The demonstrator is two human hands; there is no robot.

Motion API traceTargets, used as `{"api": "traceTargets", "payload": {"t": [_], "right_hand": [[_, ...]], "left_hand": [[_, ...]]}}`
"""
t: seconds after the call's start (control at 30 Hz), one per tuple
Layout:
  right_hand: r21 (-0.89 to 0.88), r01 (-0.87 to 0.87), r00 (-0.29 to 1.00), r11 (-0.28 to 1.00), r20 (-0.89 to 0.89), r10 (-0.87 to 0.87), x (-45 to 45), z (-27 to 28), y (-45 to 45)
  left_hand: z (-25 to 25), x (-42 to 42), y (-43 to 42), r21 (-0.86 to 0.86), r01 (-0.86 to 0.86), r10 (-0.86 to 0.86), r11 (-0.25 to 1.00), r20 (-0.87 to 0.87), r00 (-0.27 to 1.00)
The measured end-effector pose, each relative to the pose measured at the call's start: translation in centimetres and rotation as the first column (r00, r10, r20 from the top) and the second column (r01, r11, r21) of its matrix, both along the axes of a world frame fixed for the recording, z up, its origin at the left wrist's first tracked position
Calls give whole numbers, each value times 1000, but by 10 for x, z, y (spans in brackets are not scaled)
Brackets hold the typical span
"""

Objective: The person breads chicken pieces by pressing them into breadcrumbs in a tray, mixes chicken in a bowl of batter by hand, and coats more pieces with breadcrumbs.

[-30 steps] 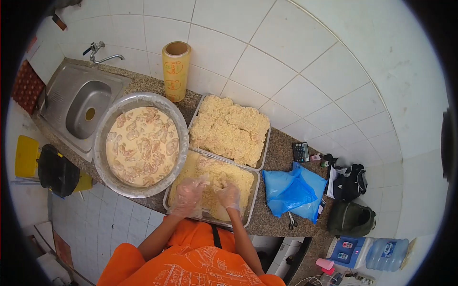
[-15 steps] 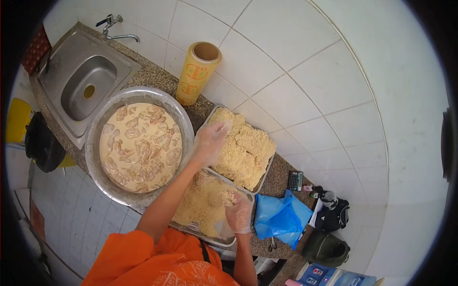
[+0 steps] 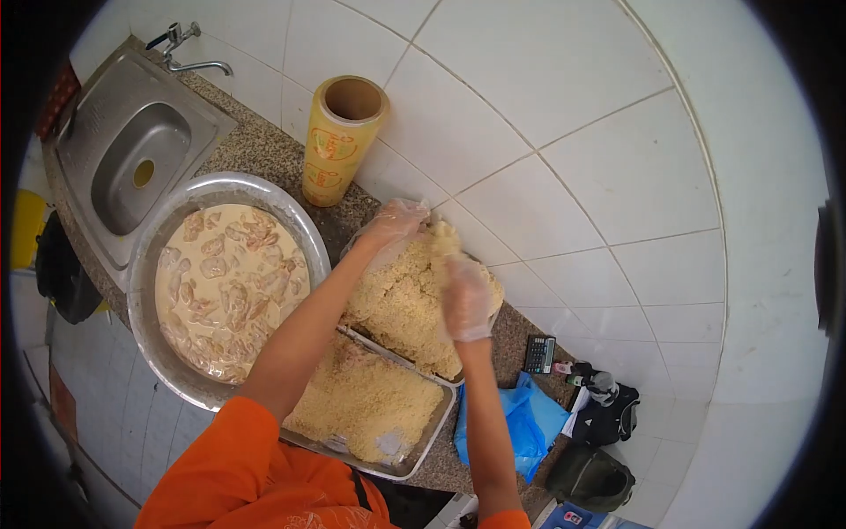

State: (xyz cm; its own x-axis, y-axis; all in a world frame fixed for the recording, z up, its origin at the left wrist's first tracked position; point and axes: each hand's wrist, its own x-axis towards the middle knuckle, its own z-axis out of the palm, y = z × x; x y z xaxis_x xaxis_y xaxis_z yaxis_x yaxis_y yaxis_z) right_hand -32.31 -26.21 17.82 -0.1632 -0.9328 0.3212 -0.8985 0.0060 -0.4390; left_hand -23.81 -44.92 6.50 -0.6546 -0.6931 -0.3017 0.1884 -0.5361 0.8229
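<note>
My left hand (image 3: 399, 222), in a clear plastic glove, bends over the far corner of the upper metal tray (image 3: 459, 381). Its fingers look curled, and what they hold, if anything, is hidden. My right hand (image 3: 467, 301), gloved too, is over the right side of that tray, its fingers smeared by motion. Just beyond it shows a blurred pale crumb-covered lump (image 3: 443, 240); I cannot tell whether it is held. Crumb-coated pieces (image 3: 401, 304) are heaped in this tray. Nearer my body, a second tray (image 3: 438, 429) contains loose crumbs (image 3: 361, 401).
At left a big metal basin (image 3: 145, 339) contains raw chicken pieces (image 3: 236, 300) in pale batter. Behind it stands a yellow cling-film roll (image 3: 333, 159). The sink (image 3: 132, 189) is further left. At right are a blue plastic bag (image 3: 520, 423), a calculator (image 3: 539, 353) and dark bags (image 3: 590, 476).
My right hand has moved from the loose-crumb tray up to the heaped tray. My left hand has shifted to that tray's far corner and bent its fingers. The view has shifted slightly.
</note>
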Motion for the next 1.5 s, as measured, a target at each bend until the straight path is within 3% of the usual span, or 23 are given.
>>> {"api": "traceTargets", "payload": {"t": [0.1, 0.13, 0.2, 0.3, 0.4, 0.5, 0.57, 0.63, 0.67, 0.73, 0.8, 0.9, 1.0, 1.13, 1.2, 1.33, 1.43, 1.5], "right_hand": [[99, -79, 975, 992, -199, 98, 23, -55, 12], [150, -107, 940, 983, -308, 149, 33, -57, 20], [96, 1, 987, 995, -159, 15, 60, -23, 45], [98, 167, 986, 981, 2, -168, 92, -20, 104], [146, 257, 955, 955, 113, -274, 114, -33, 164], [248, 381, 894, 891, 146, -423, 127, -54, 227], [262, 436, 863, 861, 148, -483, 134, -56, 252], [230, 447, 858, 864, 161, -487, 136, -51, 268], [211, 440, 866, 873, 159, -474, 136, -53, 270], [181, 432, 875, 883, 154, -459, 138, -59, 274], [164, 445, 868, 880, 162, -469, 139, -63, 265], [95, 553, 821, 828, 108, -561, 141, -78, 240], [130, 625, 772, 770, 43, -634, 144, -93, 215], [227, 718, 693, 658, -147, -706, 157, -95, 182], [400, 708, 667, 582, -106, -738, 157, -96, 170], [592, 625, 657, 509, -48, -752, 158, -118, 166], [292, 682, 696, 670, 22, -718, 162, -127, 171], [465, 603, 647, 648, 191, -738, 158, -126, 174]], "left_hand": [[61, 19, 15, -192, 139, -34, 972, 468, 883], [65, 19, 15, -350, 197, 8, 916, 506, 863], [67, 22, 17, -611, 314, 112, 727, 556, 824], [41, 2, 34, -806, 389, 92, 445, 474, 876], [53, -11, 67, -735, 662, 179, 144, 678, 713], [17, -7, 92, -905, 422, 489, -48, 347, 800], [26, 0, 99, -871, 482, 534, -93, 365, 763], [60, 8, 103, -743, 669, 474, -13, 584, 659], [80, 13, 104, -587, 807, 364, 65, 767, 528], [90, 25, 117, -429, 898, 253, 103, 884, 393], [65, 39, 128, -505, 859, 298, 85, 835, 462], [53, 44, 134, -806, 588, 530, -60, 473, 704], [48, 34, 121, -879, 417, 549, -232, 235, 802], [60, 32, 115, -688, 724, 379, -43, 659, 649], [80, 39, 120, -604, 795, 252, 51, 778, 575], [55, 50, 128, -773, 635, 311, -25, 597, 739], [53, 53, 120, -815, 578, 266, 39, 566, 780], [53, 57, 121, -844, 523, 268, 118, 535, 802]]}}
